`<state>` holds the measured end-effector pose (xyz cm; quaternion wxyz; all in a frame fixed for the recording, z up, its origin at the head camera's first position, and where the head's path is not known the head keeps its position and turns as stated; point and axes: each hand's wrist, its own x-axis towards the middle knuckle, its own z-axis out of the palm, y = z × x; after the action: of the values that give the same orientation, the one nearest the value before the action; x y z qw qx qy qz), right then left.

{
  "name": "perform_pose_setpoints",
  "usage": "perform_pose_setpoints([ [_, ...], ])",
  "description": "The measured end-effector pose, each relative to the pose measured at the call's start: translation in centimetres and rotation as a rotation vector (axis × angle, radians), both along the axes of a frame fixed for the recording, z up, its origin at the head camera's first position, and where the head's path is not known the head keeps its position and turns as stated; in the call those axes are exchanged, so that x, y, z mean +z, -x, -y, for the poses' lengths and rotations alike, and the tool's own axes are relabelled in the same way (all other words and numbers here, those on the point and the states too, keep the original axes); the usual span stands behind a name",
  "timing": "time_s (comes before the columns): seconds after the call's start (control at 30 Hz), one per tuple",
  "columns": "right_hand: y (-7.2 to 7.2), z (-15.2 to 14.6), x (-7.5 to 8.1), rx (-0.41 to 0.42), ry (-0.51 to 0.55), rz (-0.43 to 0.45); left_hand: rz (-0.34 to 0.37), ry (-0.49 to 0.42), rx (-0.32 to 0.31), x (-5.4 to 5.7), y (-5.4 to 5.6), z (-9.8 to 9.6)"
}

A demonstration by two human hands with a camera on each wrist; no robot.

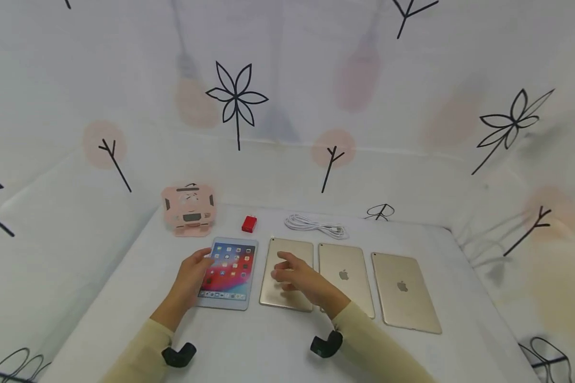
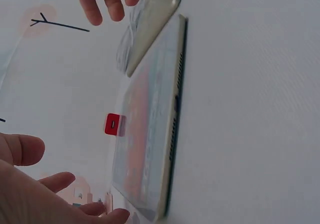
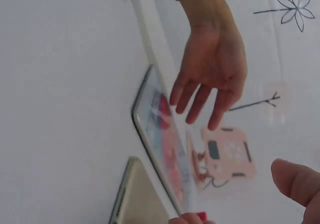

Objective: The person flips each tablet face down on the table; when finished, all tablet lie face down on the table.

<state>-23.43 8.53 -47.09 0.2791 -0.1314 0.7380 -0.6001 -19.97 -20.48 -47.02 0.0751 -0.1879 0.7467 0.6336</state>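
Note:
A white tablet [image 1: 231, 272] lies face up on the table with its home screen lit. My left hand [image 1: 190, 274] is at its left edge, fingers loosely extended; in the right wrist view that hand [image 3: 216, 59] has its palm showing and holds nothing. To the right a gold tablet [image 1: 294, 246] rests face down. Over it hovers my right hand [image 1: 299, 276], fingers relaxed and apart, with nothing in its grasp. Two more gold tablets, one in the middle [image 1: 352, 266] and one at the far right [image 1: 404, 298], also lie with their backs up.
Behind the tablets are a pink stand [image 1: 190, 207], a small red charger block [image 1: 249, 224] and a coiled white cable [image 1: 311, 225]. A patterned cloth [image 1: 278, 175] hangs around the white table [image 1: 249, 351]. Each wrist carries a dark band piece.

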Motion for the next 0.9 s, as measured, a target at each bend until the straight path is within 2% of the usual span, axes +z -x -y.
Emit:
perform_pose_setpoints([
  [0.1, -0.1, 1.8, -0.4, -0.010, 0.077, 0.152, -0.002, 0.061, 0.005, -0.4, 0.2, 1.1],
  [0.23, -0.4, 4.0, -0.5, -0.098, 0.188, 0.321, -0.011, 0.105, -0.011, -0.9, 0.1, 1.7],
  [0.33, -0.6, 5.3, -0.8, -0.175, 0.250, 0.382, -0.010, 0.109, -0.029, -1.3, 0.0, 1.8],
  [0.53, -0.7, 7.2, -1.8, -0.266, 0.315, 0.402, 0.007, 0.105, -0.066, -2.0, -0.2, 1.5],
  [0.73, -0.8, 8.2, -1.8, -0.280, 0.313, 0.355, -0.005, 0.089, -0.095, -2.0, -0.4, 1.3],
  [0.9, -0.6, 8.4, -1.6, -0.307, 0.332, 0.352, -0.024, 0.023, -0.093, -1.9, -0.5, 1.2],
])
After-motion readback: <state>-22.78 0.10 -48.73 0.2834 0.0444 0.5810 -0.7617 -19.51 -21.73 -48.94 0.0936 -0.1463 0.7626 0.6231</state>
